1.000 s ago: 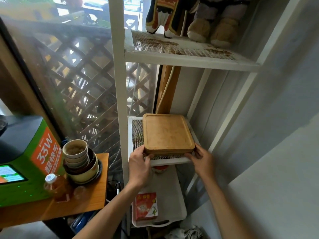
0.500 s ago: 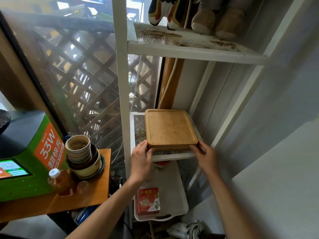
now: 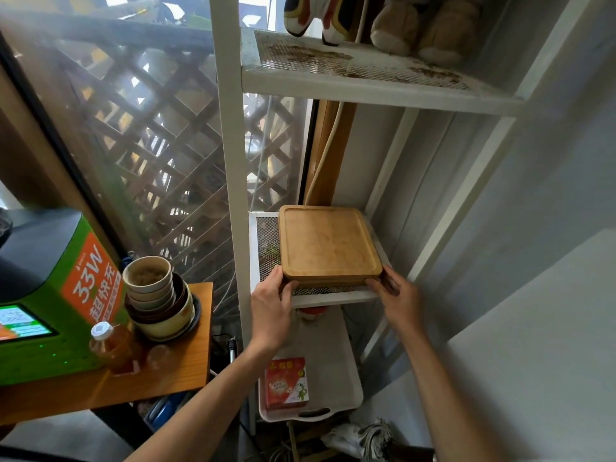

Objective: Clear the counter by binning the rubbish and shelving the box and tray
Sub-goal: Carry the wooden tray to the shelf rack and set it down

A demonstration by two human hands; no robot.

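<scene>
standing at the tall white metal rack, the person has the square bamboo tray lying flat on its middle mesh shelf, near the front edge. the left hand and right hand each have fingers curled against a front corner of it, so shelving the tray looks nearly done. a red printed box sits in the white plastic tray below. the green machine reads "33w".
</scene>
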